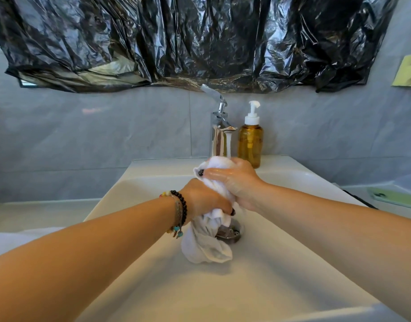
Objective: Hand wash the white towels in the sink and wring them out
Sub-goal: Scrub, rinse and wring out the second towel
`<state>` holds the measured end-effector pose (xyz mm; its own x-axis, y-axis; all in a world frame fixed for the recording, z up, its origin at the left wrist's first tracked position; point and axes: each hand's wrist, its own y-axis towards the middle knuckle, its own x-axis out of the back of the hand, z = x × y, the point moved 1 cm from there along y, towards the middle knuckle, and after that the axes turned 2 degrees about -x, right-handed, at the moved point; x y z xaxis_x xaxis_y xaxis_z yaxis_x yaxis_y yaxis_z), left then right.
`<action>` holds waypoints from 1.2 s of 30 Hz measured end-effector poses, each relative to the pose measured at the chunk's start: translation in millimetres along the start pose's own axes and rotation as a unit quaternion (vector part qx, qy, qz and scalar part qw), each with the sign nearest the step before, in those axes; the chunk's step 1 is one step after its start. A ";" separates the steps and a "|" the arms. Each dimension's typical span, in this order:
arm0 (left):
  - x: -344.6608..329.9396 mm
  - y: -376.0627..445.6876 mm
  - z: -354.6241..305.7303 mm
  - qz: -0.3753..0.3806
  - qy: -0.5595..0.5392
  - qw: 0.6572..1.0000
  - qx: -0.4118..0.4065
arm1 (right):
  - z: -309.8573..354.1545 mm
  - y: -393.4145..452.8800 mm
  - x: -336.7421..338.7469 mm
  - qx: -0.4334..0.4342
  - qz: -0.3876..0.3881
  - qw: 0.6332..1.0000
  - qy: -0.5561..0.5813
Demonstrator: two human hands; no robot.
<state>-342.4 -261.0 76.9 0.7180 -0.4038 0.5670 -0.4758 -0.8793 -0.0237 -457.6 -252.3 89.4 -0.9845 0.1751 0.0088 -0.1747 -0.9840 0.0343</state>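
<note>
Both hands wrapped tight round one white towel (215, 182), left hand (205, 201) low at 7 o'clock, right hand (234, 182) high at 1 o'clock, likely set that way to twist water out. Held over the sink (281, 263), loose end dangling by the drain (232, 231) so drips run away. Faucet (219, 126) running at 12 o'clock, soap bottle (250, 142) just beside it.

The towel (206, 247) is plain white, the sink (153, 287) a creamy white. A chrome tap (219, 133) stands beside an amber soap bottle (250, 145) with a white pump. Glossy black plastic sheeting (199, 38) hangs over grey, faintly marbled wall tiles (83, 140). Black beads and a strand with turquoise and yellow beads form the bracelets (180, 212). The fingernails are dark. A pale green cloth (408, 70) hangs at right.
</note>
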 end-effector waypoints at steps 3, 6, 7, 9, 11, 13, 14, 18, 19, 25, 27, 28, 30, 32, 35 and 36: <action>-1.7 11.3 -1.1 -0.070 0.039 0.997 0.017 | 6.6 2.1 -8.0 0.000 -0.057 0.998 -0.031; -9.9 13.6 -8.6 -0.059 0.203 0.977 0.021 | 12.9 5.7 -10.3 -0.011 -0.087 0.992 -0.095; -10.8 11.8 -12.4 -0.094 0.241 0.966 0.001 | 16.3 6.1 -9.6 -0.016 -0.090 0.986 -0.142; -13.9 11.7 -18.0 -0.144 0.265 0.953 -0.035 | 20.1 8.1 -9.6 0.037 -0.090 0.959 -0.266; -17.7 8.2 -19.3 -0.162 0.276 0.946 -0.049 | 19.8 11.6 -10.9 0.084 -0.096 0.938 -0.322; -21.3 7.1 -19.3 -0.167 0.264 0.949 -0.050 | 16.5 17.5 -11.0 0.096 -0.124 0.897 -0.413; -22.9 7.5 -19.5 -0.166 0.262 0.949 -0.053 | 16.9 16.2 -9.0 0.078 -0.135 0.906 -0.395; -27.1 9.9 -23.3 -0.158 0.229 0.959 -0.052 | 19.5 10.1 -2.4 0.022 -0.148 0.964 -0.221; -25.8 10.6 -26.4 -0.159 0.183 0.969 -0.037 | 21.5 9.0 -0.2 -0.002 -0.183 0.978 -0.097; -22.0 17.2 -41.8 -0.146 -0.133 0.978 0.073 | 15.7 5.3 24.4 -0.111 -0.092 0.990 0.008; -18.7 18.7 -43.1 -0.110 -0.264 0.952 0.106 | 11.2 -1.7 32.1 -0.148 -0.033 0.988 -0.008; -17.7 14.7 -45.2 -0.085 -0.306 0.942 0.106 | 7.5 -3.1 37.0 -0.158 0.013 0.987 -0.021; -15.5 11.4 -43.8 -0.067 -0.347 0.931 0.090 | 2.0 -2.5 41.7 -0.159 0.080 0.983 -0.034; -10.3 11.4 -34.6 -0.072 -0.356 0.928 0.080 | -1.1 3.7 44.2 -0.155 0.053 0.986 -0.020; -4.2 13.3 -27.3 -0.087 -0.376 0.921 0.049 | -0.5 16.2 44.8 -0.135 0.010 0.988 0.068; -5.6 14.3 -25.8 -0.076 -0.385 0.919 0.037 | 0.6 17.5 42.9 -0.127 0.002 0.987 0.094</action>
<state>-366.4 -264.8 94.6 0.9337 -0.3084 -0.1817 -0.3244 -0.9437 -0.0652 -502.9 -262.0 91.0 -0.9664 0.1860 -0.1775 -0.1459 -0.9652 -0.2171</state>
